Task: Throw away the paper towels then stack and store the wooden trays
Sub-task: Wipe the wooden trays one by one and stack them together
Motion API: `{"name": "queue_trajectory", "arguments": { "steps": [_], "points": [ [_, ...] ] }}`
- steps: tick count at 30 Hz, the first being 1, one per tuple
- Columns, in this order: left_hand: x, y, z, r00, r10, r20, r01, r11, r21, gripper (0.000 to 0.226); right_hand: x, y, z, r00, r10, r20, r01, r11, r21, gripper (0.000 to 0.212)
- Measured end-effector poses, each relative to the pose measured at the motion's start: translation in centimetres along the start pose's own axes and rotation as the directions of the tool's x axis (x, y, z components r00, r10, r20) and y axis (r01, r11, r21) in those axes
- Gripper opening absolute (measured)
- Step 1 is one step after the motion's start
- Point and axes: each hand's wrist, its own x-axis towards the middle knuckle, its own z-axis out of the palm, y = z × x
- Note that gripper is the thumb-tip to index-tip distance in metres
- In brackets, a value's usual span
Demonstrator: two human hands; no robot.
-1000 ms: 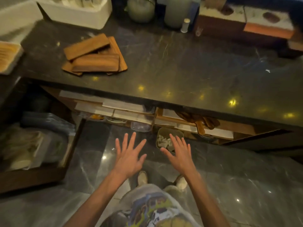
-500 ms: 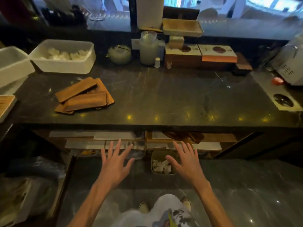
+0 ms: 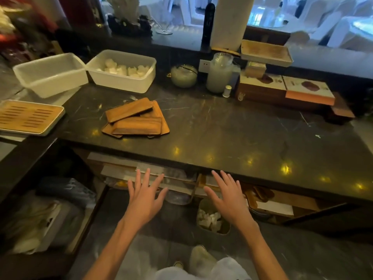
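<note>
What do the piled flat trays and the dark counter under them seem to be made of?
Trays: wood, judging by the warm brown grain; smooth, fairly matte. Counter: likely polished dark stone, perhaps marble, given pale veins and mirrored lamp spots; a laminate imitation cannot be excluded.

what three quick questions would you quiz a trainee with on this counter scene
1. True or false: the left hand and the right hand both hold nothing.
2. Where do the wooden trays lie? A on the dark counter; B on the floor; C in a white tub.
3. What lies in the bin under the counter?
Key: 1 true; 2 A; 3 crumpled white paper.
</note>
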Motion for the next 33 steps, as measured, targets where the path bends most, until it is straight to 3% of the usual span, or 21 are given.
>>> {"name": "queue_trajectory", "arguments": {
  "steps": [7,15,20,27,33],
  "points": [
    [4.6,-1.7,-1.4,0.997,-0.061,-0.038,0.060,0.998,-0.031,0.055,6.5,-1.8,-0.7,0.995,-0.070,0.075,0.063,0.994,0.092,0.071],
    [12.6,-5.4,-5.6,0.978,-0.199,-0.064,0.202,0.978,0.049,0.055,18.5,-6.2,-1.0,0.972,-0.206,0.116,0.193,0.974,0.116,0.066],
    [19.2,-7.0,-8.8,0.982,-0.170,-0.085,0.178,0.980,0.091,0.056,25.5,-8.4,-2.4,0.966,-0.250,0.072,0.238,0.961,0.144,0.066],
    [27.6,-9.3,-11.4,0.980,-0.147,-0.132,0.164,0.978,0.125,0.056,34.4,-11.4,-3.0,0.960,-0.261,0.099,0.256,0.965,0.061,0.065],
    [31.1,-13.6,-13.1,0.968,-0.227,-0.105,0.231,0.973,0.025,0.055,40.7,-15.9,-1.2,0.940,-0.289,0.181,0.298,0.954,-0.023,0.064]
  ]
}}
